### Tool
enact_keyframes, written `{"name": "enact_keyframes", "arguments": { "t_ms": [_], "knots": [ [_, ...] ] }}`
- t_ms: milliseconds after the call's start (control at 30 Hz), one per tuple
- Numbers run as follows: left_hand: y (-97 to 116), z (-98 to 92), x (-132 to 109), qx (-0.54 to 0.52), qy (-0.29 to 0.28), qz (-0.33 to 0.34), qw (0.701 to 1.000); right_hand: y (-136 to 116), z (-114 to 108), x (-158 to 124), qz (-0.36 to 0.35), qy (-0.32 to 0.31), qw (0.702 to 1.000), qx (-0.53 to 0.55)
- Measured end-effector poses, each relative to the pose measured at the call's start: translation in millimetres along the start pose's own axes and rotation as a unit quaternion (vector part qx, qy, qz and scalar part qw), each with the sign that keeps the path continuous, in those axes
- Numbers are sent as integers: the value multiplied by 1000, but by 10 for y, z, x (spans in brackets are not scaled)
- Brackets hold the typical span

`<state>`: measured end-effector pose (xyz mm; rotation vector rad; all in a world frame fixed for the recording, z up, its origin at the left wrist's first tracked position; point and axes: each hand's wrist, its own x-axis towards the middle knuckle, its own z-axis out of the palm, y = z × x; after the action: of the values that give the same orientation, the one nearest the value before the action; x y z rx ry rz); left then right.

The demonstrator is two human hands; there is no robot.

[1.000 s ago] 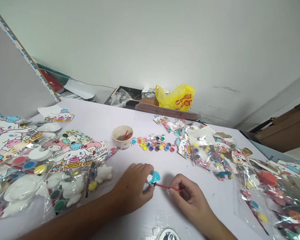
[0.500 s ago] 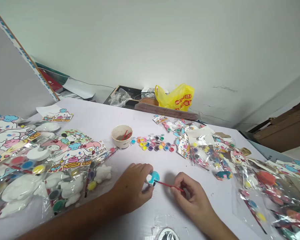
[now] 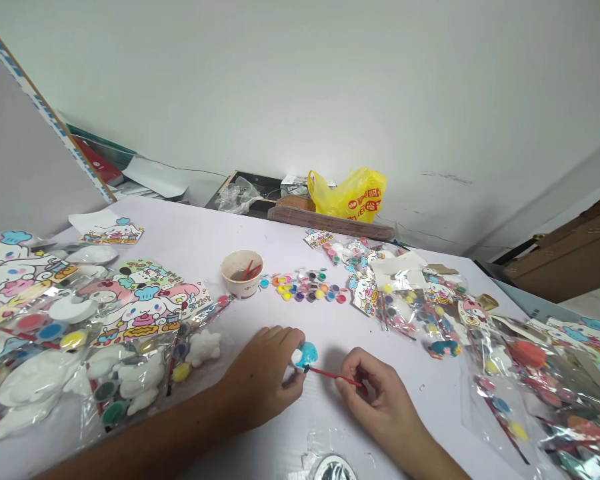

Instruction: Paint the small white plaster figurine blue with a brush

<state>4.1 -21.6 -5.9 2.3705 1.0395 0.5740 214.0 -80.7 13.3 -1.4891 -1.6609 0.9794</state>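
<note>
Between the thumb and fingers of my left hand (image 3: 267, 370) is a small figurine (image 3: 307, 353), blue on most of its visible side with a white part at its left and a dark patch low down. My right hand (image 3: 373, 387) pinches the red handle of a thin paintbrush (image 3: 333, 375). The brush's dark tip meets the figurine's lower edge, close to my left thumb. Beyond both hands, several small paint pots (image 3: 305, 287) of many colours stand in a cluster. Left of them, a paper bowl (image 3: 241, 273) holds murky water and red brushes.
Bagged kits with white figurines and paints (image 3: 145, 360) cover the left side of the table. More plastic-wrapped kits (image 3: 510, 367) lie along the right. A roll of clear tape (image 3: 335, 469) is at the near edge. A yellow bag (image 3: 350, 193) stands beyond the far edge.
The brush tip has shifted slightly down and left on the figurine, with the handle now lying flatter. My left hand keeps its hold. The whole view has moved a little.
</note>
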Motion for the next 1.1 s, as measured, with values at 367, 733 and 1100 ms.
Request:
{"name": "enact_keyframes", "arguments": {
  "t_ms": [367, 733, 1100],
  "knots": [
    [3, -3, -7, -10, 7, 16, 1000, 3, -20, 3, 20, 7, 1000, 6],
    [8, -10, -5, -8, 0, 12, 1000, -9, -22, 21, 38, 18, 999, 23],
    [12, -19, 10, 10, -12, 4, 1000, 20, -12, 40, 45, 2, 998, 31]
  ]
}}
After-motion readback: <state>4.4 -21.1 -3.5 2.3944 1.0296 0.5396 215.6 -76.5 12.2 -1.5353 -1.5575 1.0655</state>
